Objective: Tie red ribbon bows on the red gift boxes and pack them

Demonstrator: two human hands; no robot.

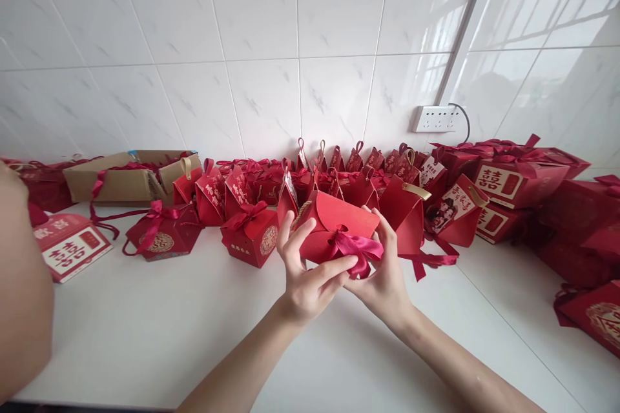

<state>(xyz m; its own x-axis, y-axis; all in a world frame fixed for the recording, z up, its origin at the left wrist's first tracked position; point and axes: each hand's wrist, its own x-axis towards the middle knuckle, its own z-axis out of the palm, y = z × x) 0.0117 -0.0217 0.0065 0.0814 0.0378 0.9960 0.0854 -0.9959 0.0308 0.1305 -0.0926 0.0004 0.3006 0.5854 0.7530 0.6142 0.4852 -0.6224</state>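
Note:
Above the white table (203, 329), a red gift box (332, 216) is held up between both my hands. Its rounded flap is folded over the front, and a magenta ribbon bow (356, 250) sits on it. My left hand (307, 281) grips the box's left side, with a finger reaching across to the bow. On the opposite side, my right hand (382, 271) is wrapped round the box, its thumb under the bow. A twisted gold cord (303, 213) shows at the box's left edge. Just behind stand a small box with a bow (252, 235) and a taller red box (404, 213).
Rows of red gift boxes (213, 190) line the tiled wall. An open cardboard box (113, 177) with ribbons stands at the back left. Stacked red boxes (520, 184) fill the right. A power strip (436, 119) hangs on the wall. Another person's arm (22, 297) enters at left.

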